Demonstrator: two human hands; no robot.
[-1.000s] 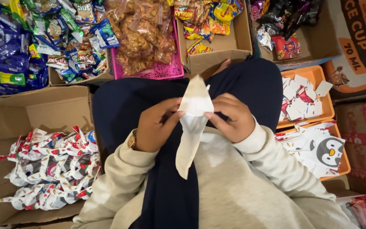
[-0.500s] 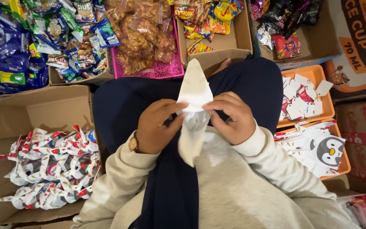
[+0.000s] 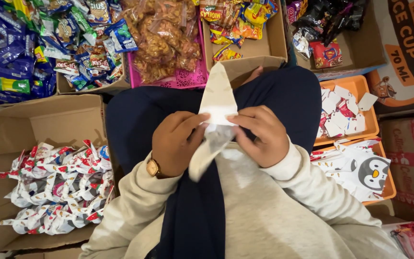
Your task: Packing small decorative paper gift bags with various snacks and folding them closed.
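Both hands pinch a white paper bag (image 3: 218, 103) at its middle — the left hand (image 3: 176, 141) and right hand (image 3: 259, 134) curled inward, fingertips closed on the crumpled paper. The bag is thin, creased, tapering to a point that aims away from the body; its long axis runs near-vertical over the dark-blue lap (image 3: 283, 96). A cardboard box (image 3: 34, 120) of folded printed packets sits left — orange trays (image 3: 360, 86) right.

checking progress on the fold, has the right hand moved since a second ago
Yes. The right hand has shifted left, away from the orange tray, closing in beside the left hand on the white paper cone.
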